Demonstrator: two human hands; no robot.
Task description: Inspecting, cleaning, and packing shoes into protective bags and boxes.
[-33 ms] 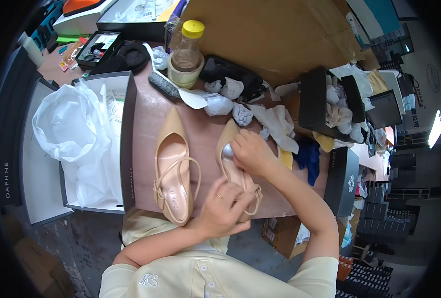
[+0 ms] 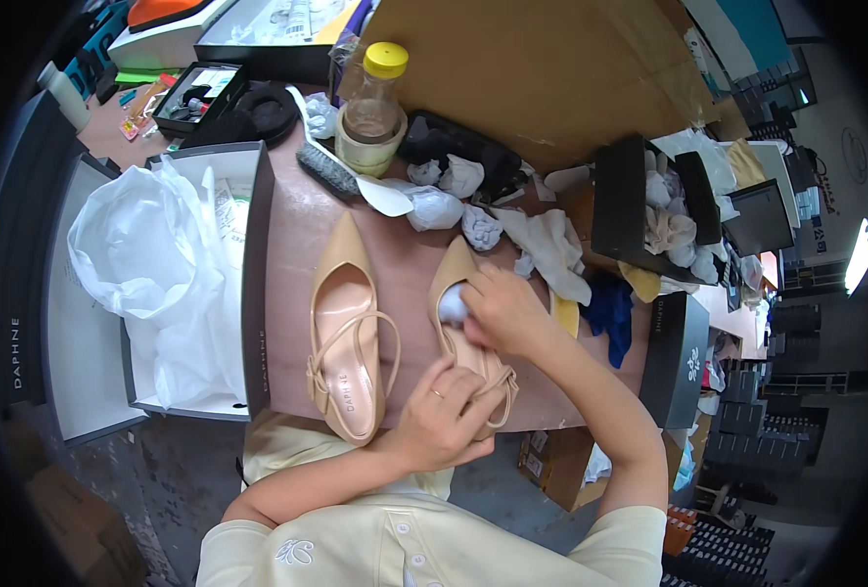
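Note:
Two beige pointed slingback shoes lie on the table, toes away from me. The left shoe (image 2: 328, 256) stands untouched, its thin strap looped over the opening. At the rear of the right shoe (image 2: 451, 262), my left hand (image 2: 442, 416) is closed on its side, next to the bow and strap. A white wad of stuffing (image 2: 452, 305) sits in the mouth of that shoe's toe. My right hand (image 2: 505, 311) has its fingers curled at the wad, the fingertips partly hidden and slightly blurred.
An open shoe box (image 2: 254, 254) with white plastic wrapping lies left. Beyond the shoes are a brush (image 2: 328, 171), a yellow-capped bottle (image 2: 383, 93) in a cup, and crumpled paper (image 2: 432, 207). A black box of paper wads (image 2: 618, 201) stands right, near a pale cloth (image 2: 548, 245).
My right hand has shifted slightly right and back from the toe, so more of the white wad shows. My left fingers have settled on the shoe's side.

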